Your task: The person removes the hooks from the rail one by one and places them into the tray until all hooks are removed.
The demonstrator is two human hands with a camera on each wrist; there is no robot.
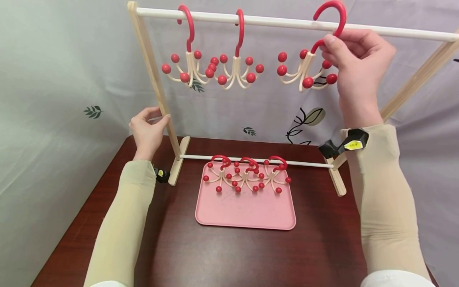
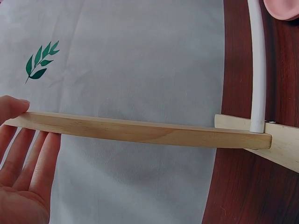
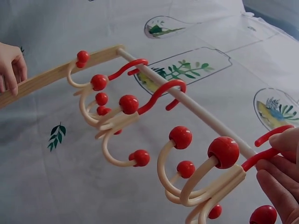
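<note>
My right hand [image 1: 363, 65] pinches the red hook of a multi-armed hanger [image 1: 305, 65] with red ball tips, at the right part of the white top rod [image 1: 272, 21]. Its hook arches over the rod in the head view, and the hanger tilts. Two similar hangers, one on the left [image 1: 189, 63] and one nearer the middle [image 1: 236, 63], hang from the rod by their hooks. With the thumb on one side and fingers on the other, my left hand [image 1: 148, 129] holds the rack's left wooden post [image 2: 126, 129].
Below the rack, a pink tray [image 1: 247, 213] holds three more such hangers [image 1: 246, 176] at its far end. A white lower bar [image 1: 308, 163] joins the wooden feet [image 1: 175, 171] on the dark red-brown table [image 1: 215, 259]. Patterned cloth [image 1: 118, 71] hangs behind.
</note>
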